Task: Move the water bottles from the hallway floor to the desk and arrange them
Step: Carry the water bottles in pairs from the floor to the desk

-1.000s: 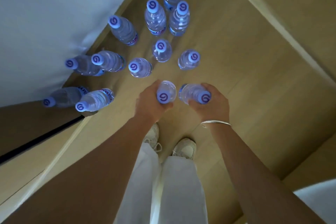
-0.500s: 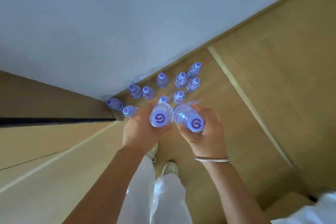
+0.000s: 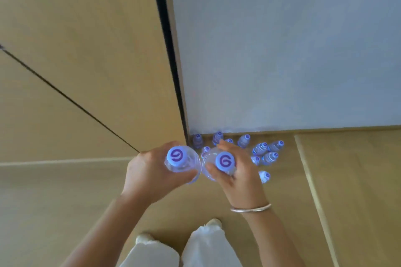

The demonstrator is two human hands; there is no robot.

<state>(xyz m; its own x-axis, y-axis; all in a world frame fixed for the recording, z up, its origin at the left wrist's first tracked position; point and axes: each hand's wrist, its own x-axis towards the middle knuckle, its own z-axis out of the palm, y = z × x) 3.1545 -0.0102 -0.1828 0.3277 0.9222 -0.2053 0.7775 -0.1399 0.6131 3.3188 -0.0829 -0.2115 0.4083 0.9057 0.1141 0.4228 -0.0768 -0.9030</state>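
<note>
Two hands are up close to the camera, and each one holds a water bottle. The left hand (image 3: pixel 149 171) has its fingers curled around the left bottle (image 3: pixel 181 161), whose cap faces up. The right hand (image 3: pixel 235 171) has its fingers and thumb wrapped around the right bottle (image 3: pixel 219 163), and that cap faces up too. The two bottles sit side by side and almost touch. A thin silver bracelet (image 3: pixel 250 208) is on the right wrist. Far below, the bottles on the floor (image 3: pixel 263 151) stand in a bunch in the corner, next to the grey wall (image 3: pixel 282 50) and the wooden door (image 3: pixel 86 39). The hands and held bottles hide part of that bunch. The floor (image 3: pixel 358 191) is light wood. White trousers (image 3: pixel 206 247) and the tips of pale shoes (image 3: pixel 213 222) show at the near edge. One second ago the hands were down by the floor, gripping these two bottles among the others. Now the bottles are lifted high, the bunch on the floor looks small, and the view has turned so the door fills the left side.
</note>
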